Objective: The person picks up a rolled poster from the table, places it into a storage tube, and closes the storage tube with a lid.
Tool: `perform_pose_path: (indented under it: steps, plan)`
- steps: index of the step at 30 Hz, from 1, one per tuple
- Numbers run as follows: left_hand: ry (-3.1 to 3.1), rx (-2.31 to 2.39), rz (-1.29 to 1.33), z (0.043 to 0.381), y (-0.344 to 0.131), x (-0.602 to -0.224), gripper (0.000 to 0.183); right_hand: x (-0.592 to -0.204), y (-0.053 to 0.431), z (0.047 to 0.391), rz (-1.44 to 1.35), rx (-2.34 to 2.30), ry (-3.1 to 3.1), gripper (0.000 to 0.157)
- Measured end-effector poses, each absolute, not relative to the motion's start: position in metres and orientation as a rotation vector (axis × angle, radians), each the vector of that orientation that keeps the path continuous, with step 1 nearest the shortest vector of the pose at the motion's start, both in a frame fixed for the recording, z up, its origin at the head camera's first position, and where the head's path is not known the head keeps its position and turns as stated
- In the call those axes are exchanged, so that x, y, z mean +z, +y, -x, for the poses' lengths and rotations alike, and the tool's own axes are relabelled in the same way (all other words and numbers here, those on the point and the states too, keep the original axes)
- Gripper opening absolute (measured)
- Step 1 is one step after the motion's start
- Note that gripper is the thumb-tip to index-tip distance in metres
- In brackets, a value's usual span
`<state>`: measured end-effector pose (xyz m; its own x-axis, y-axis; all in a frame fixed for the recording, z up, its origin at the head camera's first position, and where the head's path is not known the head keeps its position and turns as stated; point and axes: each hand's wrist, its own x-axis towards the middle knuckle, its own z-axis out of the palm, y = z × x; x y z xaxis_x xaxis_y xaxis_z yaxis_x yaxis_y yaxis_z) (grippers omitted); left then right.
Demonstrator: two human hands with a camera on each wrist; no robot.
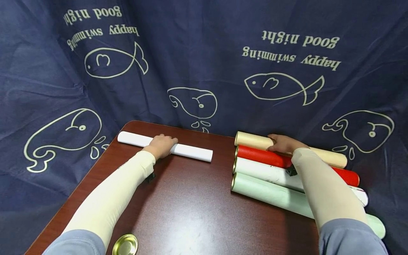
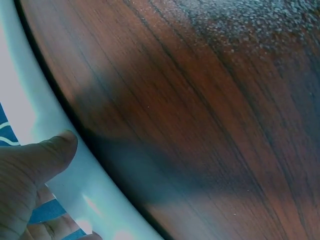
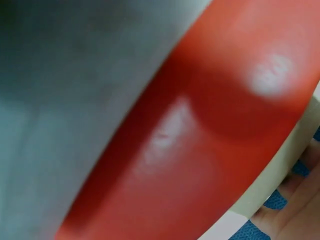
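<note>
A white paper roll (image 1: 192,151) lies across the far left of the table. My left hand (image 1: 162,145) grips it near the middle, thumb (image 2: 62,147) on the near side and fingertips beyond it in the left wrist view. At the right, my right hand (image 1: 284,143) holds the cream cardboard tube (image 1: 328,156), the rearmost of a row, with its digits spread across the tube's width. In front of that tube lie a red tube (image 1: 259,156), a white tube (image 1: 264,171) and a pale green tube (image 1: 271,193), side by side.
A round gold-coloured metal lid (image 1: 125,245) lies at the table's front left. Dark blue cloth (image 1: 223,67) printed with white fish and whales hangs behind the brown wooden table (image 1: 191,198). The tubes' left ends show metal rims.
</note>
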<state>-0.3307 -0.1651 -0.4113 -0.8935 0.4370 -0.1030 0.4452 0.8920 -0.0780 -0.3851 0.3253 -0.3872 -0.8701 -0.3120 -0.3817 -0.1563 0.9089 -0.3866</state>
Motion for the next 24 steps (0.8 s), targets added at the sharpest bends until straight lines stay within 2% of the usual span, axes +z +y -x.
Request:
perform_pose_path:
  steps: [11, 17, 24]
  plan:
    - [2.963, -0.137, -0.691, 0.3281, -0.1641, -0.4073, 0.035, -0.3890, 0.3237, 0.3889, 0.373, -0.408, 2.628, 0.074]
    - [2.960, -0.145, -0.675, 0.3287, -0.1625, -0.4068, 0.035, -0.3912, 0.3248, 0.3897, 0.362, -0.405, 2.607, 0.078]
    - [2.967, -0.137, -0.677, 0.3289, -0.1637, -0.4074, 0.037, -0.3943, 0.3313, 0.3924, 0.664, -0.273, 2.742, 0.074]
